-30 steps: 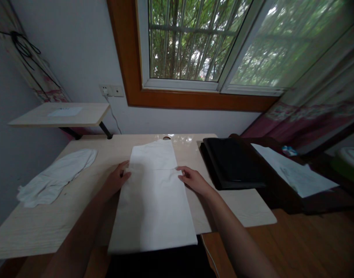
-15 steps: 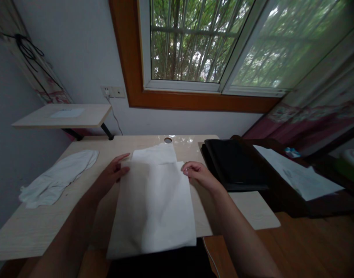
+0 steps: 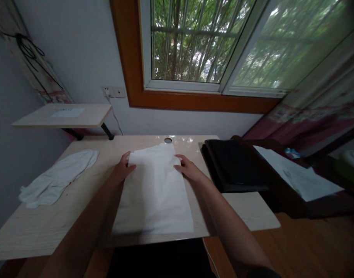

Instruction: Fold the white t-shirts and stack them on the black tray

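White cloth point(image 3: 155, 189): we see its near edge has come up onto the table top; half a second ago it hung past the table's front edge. It lies flat between our hands, and a thin strip of a lower layer peeks out just past our fingers.
Left hand point(image 3: 122, 168): at the cloth's left side near the far end, thumb and finger a little apart, touching it; we can't tell if it pinches.
Right hand point(image 3: 188, 166): the same on the right side; we can't tell if it grips either.
Table point(image 3: 23, 235): under the cloth and both our hands.
Crumpled cloth point(image 3: 61, 177): well to the left of our left hand.
Black stack point(image 3: 234, 164): to the right of our right hand.
Hole point(image 3: 168, 141): past our hands, just beyond the white cloth.
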A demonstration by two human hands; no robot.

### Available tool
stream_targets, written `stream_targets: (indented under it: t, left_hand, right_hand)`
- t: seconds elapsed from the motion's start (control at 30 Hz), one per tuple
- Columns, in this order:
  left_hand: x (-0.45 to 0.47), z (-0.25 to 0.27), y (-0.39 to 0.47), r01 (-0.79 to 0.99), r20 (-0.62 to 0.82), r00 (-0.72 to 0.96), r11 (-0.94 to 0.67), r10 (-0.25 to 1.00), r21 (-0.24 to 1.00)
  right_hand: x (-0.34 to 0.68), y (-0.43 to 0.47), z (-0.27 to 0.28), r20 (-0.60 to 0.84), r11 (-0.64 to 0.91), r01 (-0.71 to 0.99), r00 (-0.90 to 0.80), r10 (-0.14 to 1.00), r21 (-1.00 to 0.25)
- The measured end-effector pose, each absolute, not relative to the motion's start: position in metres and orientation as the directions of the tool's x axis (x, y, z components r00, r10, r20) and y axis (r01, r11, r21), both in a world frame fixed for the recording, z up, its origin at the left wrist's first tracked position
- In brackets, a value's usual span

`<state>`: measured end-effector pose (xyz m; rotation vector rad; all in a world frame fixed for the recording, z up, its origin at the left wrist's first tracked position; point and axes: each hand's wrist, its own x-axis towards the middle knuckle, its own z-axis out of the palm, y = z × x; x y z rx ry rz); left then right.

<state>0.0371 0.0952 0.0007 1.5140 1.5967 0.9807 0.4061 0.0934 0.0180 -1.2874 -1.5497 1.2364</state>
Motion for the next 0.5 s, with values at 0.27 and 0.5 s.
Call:
stream_targets:
  t: [0.27, 0.5]
  left_hand:
    - [0.03, 0.009, 0.072, 0.463, -0.084, 0.037, 0.057, 0.996, 0.885]
    - [0.02, 0.022, 0.053, 0.345, -0.167, 0.16, 0.103, 0.973, 0.933]
  right_hand:
    - [0.421, 0.077, 0.017, -0.056, 0.096, 0.36, -0.388, 0.92, -0.928]
    - [0.424, 0.068, 0.026, -0.093, 0.104, 0.333, -0.527, 0.845, -0.937]
